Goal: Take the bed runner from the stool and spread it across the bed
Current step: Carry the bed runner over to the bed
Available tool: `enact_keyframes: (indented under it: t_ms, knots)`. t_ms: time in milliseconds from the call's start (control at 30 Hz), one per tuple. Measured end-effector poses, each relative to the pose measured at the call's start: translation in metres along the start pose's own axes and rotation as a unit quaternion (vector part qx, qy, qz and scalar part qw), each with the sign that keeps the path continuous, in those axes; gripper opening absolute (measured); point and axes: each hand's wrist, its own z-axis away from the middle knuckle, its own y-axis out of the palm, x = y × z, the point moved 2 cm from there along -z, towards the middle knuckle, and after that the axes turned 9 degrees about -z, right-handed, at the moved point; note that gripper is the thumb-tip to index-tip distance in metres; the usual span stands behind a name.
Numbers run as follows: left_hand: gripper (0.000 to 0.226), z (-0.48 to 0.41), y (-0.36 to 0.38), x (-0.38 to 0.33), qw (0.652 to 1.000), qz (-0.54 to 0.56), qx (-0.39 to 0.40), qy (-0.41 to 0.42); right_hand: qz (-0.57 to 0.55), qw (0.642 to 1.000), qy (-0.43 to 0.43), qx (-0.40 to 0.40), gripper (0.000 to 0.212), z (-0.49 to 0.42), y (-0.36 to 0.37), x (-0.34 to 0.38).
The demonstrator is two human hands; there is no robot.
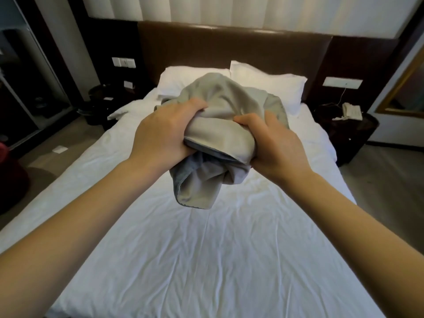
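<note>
Bed runner, grey crumpled cloth, is bunched in the air above the middle of the white-sheeted bed. I have the left hand and right hand both clenched on the wad, fingers dug into its folds. Two white pillows lie at the bed's head end. A dark round nightstand stands right of the bed.

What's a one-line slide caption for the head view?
Bunched grey runner gripped by left hand and right hand over the white bed, not yet spread.
</note>
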Motion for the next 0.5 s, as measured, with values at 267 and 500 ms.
enact_keyframes:
  t_ms: [267,500]
  knots:
    - [0.056,0.052,0.081,0.052,0.999,0.040,0.031,-0.014,0.007,0.999,0.023,0.035,0.068,0.017,0.098,-0.008]
    - [0.051,0.101,0.148,0.090,0.995,0.067,0.067,-0.012,-0.016,0.999,0.040,0.026,0.069,0.050,0.185,-0.016]
